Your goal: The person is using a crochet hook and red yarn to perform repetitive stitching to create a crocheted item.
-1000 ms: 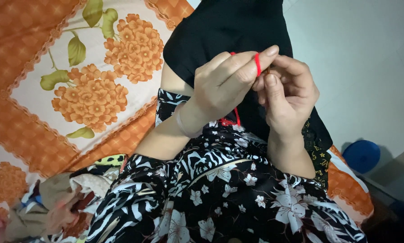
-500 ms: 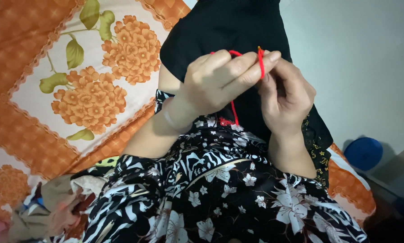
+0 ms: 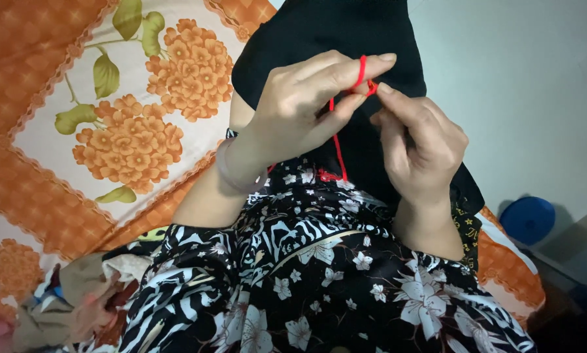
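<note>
Red thread (image 3: 337,147) runs between both hands, in front of a black cloth (image 3: 326,33) that is held up above the lap. The left hand (image 3: 300,111) has the thread looped around its forefinger and pinches it against the thumb. The right hand (image 3: 421,140) nips the thread's end between thumb and fingertip, just beside the left forefinger. From there the thread hangs down to a small red bunch on the black-and-white flowered dress (image 3: 319,281). Such thread looks very light, soft and limp, and thin enough to slip, so it is best held close to the working point with the fingertips. An orange flowered sheet (image 3: 110,137) lies underneath.
</note>
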